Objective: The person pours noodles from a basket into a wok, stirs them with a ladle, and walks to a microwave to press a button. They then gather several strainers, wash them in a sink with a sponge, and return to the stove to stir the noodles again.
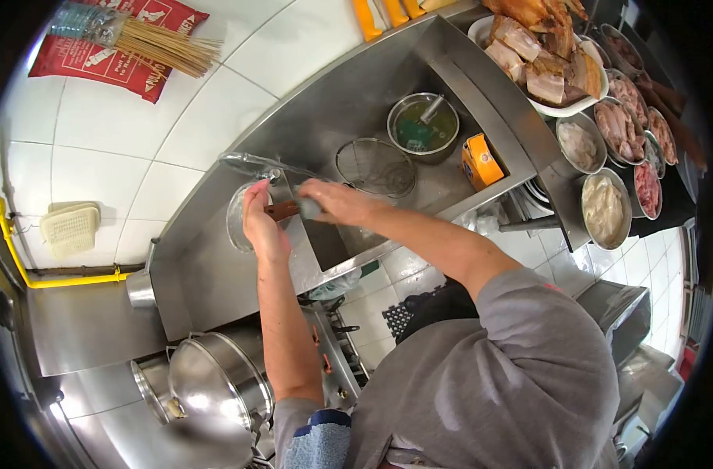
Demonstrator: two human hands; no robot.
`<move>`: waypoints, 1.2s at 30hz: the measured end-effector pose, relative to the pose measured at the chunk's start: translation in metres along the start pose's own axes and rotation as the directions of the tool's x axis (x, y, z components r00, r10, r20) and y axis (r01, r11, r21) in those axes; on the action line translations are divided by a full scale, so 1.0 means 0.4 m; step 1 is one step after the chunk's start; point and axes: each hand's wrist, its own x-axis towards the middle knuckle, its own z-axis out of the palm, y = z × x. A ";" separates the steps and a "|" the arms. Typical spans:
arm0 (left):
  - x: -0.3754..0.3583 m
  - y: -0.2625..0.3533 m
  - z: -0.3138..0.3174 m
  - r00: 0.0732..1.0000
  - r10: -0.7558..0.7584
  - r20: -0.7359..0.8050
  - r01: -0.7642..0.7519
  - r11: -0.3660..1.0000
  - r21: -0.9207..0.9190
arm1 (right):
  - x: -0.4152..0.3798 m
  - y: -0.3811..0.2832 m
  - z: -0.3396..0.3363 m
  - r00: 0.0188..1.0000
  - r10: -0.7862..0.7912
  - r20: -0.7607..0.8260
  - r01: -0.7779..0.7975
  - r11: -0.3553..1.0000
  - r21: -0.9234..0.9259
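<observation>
Over the sink [223,289], my left hand [264,223] is closed around a utensil with a brown wooden handle [281,210]. A round, clear rim, like a shallow bowl or lid [236,223], shows behind that hand. My right hand [337,202] is closed and slightly blurred at the other end of the handle. Under its fingers is a small grey piece [309,208]; I cannot tell what it is. The metal tap [251,159] reaches in just above both hands. To the right of my right hand lies a round wire strainer [376,168].
A pot of greenish liquid [423,125] and an orange box [481,160] stand in the right basin. Beyond are a tray of cooked meat [544,74] and several bowls of raw meat [604,207]. Steel pots [216,375] sit at lower left. Skewers [169,47] lie on a red bag [149,78].
</observation>
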 end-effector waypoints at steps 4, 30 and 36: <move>-0.005 0.046 0.036 0.999 -0.040 0.034 0.034 0.988 0.150 | 0.086 -0.116 -0.006 0.964 -0.162 -0.213 0.173 0.984 0.035; -0.063 -0.103 0.020 0.946 0.107 -0.305 -0.249 0.844 -0.475 | -0.009 0.087 0.125 0.960 0.274 -0.051 -0.273 0.961 0.041; -0.076 -0.087 0.047 0.921 0.222 -0.319 -0.316 0.905 -0.286 | 0.044 -0.005 0.083 0.989 0.144 -0.028 -0.139 0.981 0.138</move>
